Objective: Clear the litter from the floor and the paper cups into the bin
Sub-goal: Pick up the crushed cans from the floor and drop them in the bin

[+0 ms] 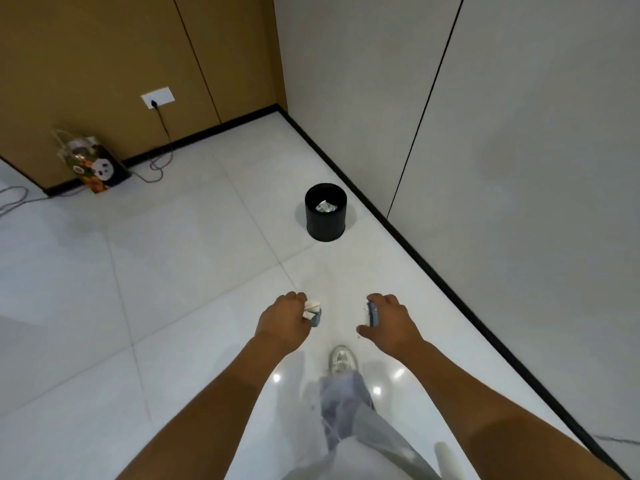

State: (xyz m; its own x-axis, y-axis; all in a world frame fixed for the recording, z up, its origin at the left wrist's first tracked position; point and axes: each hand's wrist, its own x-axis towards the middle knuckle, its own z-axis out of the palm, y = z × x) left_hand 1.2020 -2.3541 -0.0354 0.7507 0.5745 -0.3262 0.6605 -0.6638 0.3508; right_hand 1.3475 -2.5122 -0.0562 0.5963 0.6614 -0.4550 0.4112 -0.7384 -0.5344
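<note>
Hands clutch crumpled litter, left grip [282, 318] and right grip [389, 322] alike (black bin [325, 223] stands ahead)

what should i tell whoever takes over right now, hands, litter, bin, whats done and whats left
Left hand: grips a crumpled white and blue paper cup.
Right hand: grips another crushed piece of litter, white and blue.
Bin: black, upright on the floor ahead, near the right wall, out of reach from here.
Done: some crumpled paper already lies in the bin.
Left: walk up to the bin and drop both handfuls in. No other litter shows on the floor in this view; the rest of the room is out of sight.
</note>
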